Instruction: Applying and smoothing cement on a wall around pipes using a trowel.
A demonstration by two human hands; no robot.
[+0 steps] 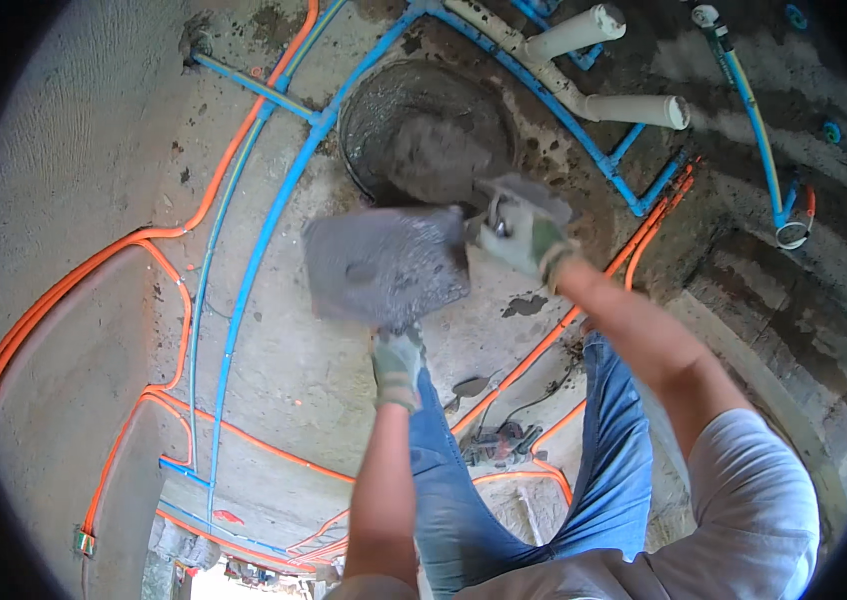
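My left hand (398, 368), in a pale glove with a green cuff, is closed at the near edge of a flat, four-sided mortar board (329, 290). Wet grey mortar (404, 260) coats its upper face; what the fingers grip underneath is hidden. My right hand (519, 235), gloved too, is closed round the handle of a trowel (549, 200) just right of the board. The trowel's blade is smeared grey and blurred. Beyond both hands stands a round dark tub (356, 130) with a heap of mortar (434, 150) inside.
Blue pipes (284, 200) and orange conduits (214, 190) run over the concrete floor and walls. White pipe stubs (634, 108) stick out at the far right. A corded power tool (504, 445) lies between my legs, near a small dark trowel-like piece (471, 386).
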